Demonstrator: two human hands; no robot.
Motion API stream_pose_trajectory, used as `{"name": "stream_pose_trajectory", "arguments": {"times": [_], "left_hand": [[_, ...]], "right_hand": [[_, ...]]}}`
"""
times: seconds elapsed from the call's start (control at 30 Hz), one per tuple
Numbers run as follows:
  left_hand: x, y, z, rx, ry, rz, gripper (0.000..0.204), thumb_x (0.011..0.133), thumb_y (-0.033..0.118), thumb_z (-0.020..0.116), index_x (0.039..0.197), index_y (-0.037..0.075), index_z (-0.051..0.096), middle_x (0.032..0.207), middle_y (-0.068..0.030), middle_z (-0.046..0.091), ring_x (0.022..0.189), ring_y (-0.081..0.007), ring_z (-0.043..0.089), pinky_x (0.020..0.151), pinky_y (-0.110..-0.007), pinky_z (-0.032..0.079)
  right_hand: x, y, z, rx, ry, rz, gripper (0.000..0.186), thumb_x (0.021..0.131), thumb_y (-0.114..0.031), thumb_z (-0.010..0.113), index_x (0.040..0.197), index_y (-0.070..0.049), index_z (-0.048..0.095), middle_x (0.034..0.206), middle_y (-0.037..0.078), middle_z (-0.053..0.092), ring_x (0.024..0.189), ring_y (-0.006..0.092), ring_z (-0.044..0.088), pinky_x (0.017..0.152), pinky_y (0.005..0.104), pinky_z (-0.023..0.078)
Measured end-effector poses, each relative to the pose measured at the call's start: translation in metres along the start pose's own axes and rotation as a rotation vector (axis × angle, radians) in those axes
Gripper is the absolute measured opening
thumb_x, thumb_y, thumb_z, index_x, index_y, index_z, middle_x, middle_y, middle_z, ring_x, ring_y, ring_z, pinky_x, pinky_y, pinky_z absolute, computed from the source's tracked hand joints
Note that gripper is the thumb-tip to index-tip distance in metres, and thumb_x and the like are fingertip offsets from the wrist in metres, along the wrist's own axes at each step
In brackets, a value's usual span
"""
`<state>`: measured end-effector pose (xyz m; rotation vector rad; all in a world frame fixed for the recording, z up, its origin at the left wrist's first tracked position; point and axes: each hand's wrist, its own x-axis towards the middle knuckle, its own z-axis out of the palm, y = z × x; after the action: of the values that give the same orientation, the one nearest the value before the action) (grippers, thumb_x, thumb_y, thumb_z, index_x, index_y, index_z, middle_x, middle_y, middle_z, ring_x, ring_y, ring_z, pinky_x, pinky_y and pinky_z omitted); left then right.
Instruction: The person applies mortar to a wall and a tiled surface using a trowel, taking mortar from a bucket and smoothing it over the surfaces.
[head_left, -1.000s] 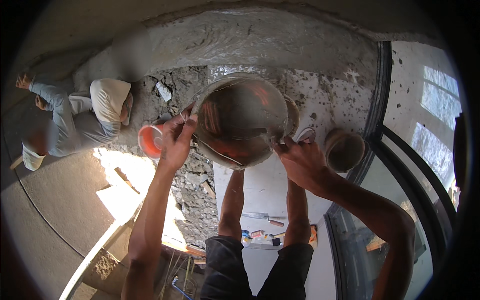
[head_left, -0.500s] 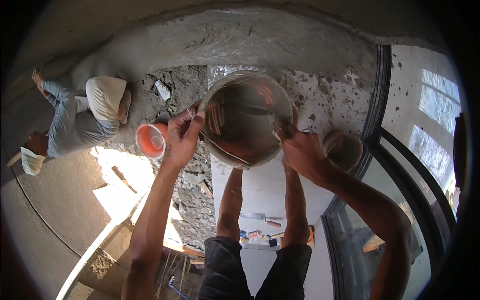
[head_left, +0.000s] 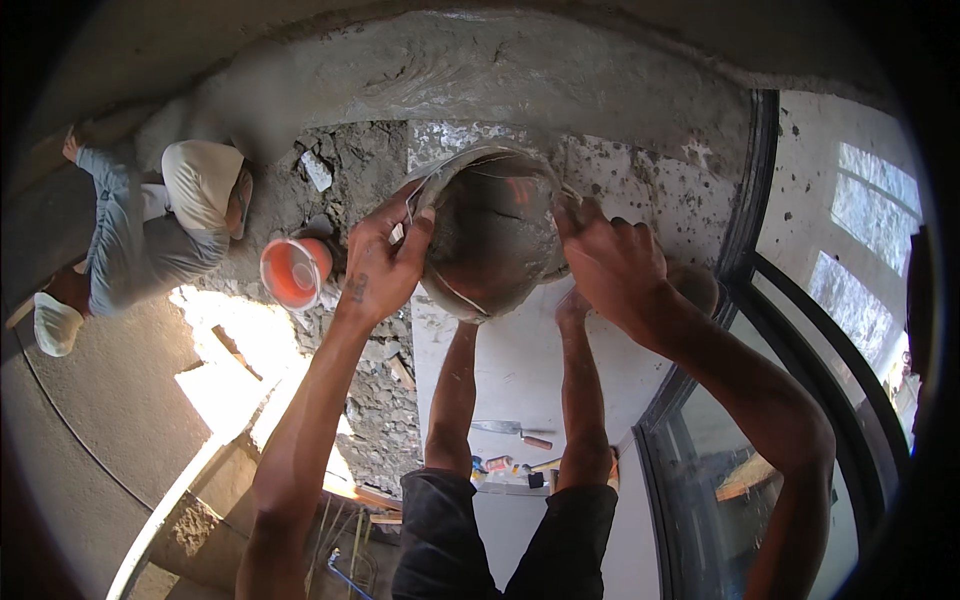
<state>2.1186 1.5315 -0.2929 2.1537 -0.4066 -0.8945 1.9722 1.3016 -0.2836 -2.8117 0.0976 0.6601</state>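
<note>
A cement-coated bucket [head_left: 485, 230], with orange showing through the grime and a wire handle, is held over my legs and a pale board [head_left: 510, 360]. My left hand [head_left: 388, 248] grips its left rim, with fingers wrapped round beside the wire. My right hand [head_left: 610, 262] has its fingers curled on the opposite rim, partly hiding it. An orange bucket [head_left: 295, 272] stands just left of my left hand. Behind my right hand is another grimy container [head_left: 690, 285], mostly covered by the hand and forearm.
A person [head_left: 145, 250] in grey crouches at the left. A trowel [head_left: 510, 428] and small items lie between my legs. Rubble [head_left: 370, 370] borders the board. A dark-framed glass panel [head_left: 835, 230] lines the right, wet grey cement [head_left: 480, 55] the top. A pale hose-like strip [head_left: 180, 490] crosses lower left.
The held bucket looks smaller and farther from me, its round opening narrower. My left hand has shifted a little right and up; my right hand's fingers have risen along the rim.
</note>
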Motion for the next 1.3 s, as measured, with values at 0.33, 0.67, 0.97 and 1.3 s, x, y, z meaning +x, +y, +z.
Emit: {"name": "stream_pose_trajectory", "arguments": {"times": [0.33, 0.67, 0.97, 1.3], "left_hand": [[0.025, 0.003, 0.000, -0.299, 0.076, 0.110, 0.022, 0.101, 0.012, 0.057, 0.108, -0.007, 0.065, 0.132, -0.0173, 0.064, 0.103, -0.0171, 0.061, 0.092, -0.030, 0.046], [0.010, 0.007, -0.023, -0.391, 0.098, 0.076, 0.018, 0.102, 0.013, 0.060, 0.089, 0.000, 0.059, 0.115, -0.0066, 0.066, 0.086, -0.0039, 0.046, 0.081, -0.021, 0.039], [0.010, -0.008, -0.034, -0.508, 0.232, -0.006, 0.026, 0.102, 0.013, 0.059, 0.123, 0.000, 0.067, 0.110, 0.0000, 0.065, 0.100, -0.0068, 0.054, 0.092, -0.026, 0.040], [0.014, -0.077, -0.061, -0.876, 0.392, -0.245, 0.014, 0.104, 0.015, 0.055, 0.104, 0.004, 0.064, 0.108, -0.0037, 0.067, 0.098, -0.0128, 0.063, 0.085, -0.032, 0.052]], "right_hand": [[0.049, 0.035, 0.015, 0.361, -0.453, 0.040, 0.040, 0.088, -0.014, 0.062, 0.124, 0.002, 0.063, 0.111, 0.027, 0.066, 0.109, 0.0371, 0.066, 0.094, 0.0475, 0.053], [0.027, 0.024, 0.077, 1.272, -0.593, 0.146, 0.027, 0.098, -0.018, 0.063, 0.107, 0.007, 0.065, 0.068, 0.007, 0.060, 0.052, 0.0078, 0.053, 0.044, 0.0280, 0.044], [0.041, -0.029, 0.076, 1.574, -0.492, 0.131, 0.040, 0.100, -0.018, 0.064, 0.128, 0.010, 0.057, 0.068, 0.003, 0.056, 0.051, 0.0076, 0.051, 0.044, 0.0273, 0.042], [0.042, -0.013, 0.078, 1.643, -0.394, 0.134, 0.041, 0.098, -0.012, 0.064, 0.131, 0.011, 0.056, 0.070, 0.005, 0.059, 0.054, 0.0081, 0.053, 0.049, 0.0276, 0.045]]}}
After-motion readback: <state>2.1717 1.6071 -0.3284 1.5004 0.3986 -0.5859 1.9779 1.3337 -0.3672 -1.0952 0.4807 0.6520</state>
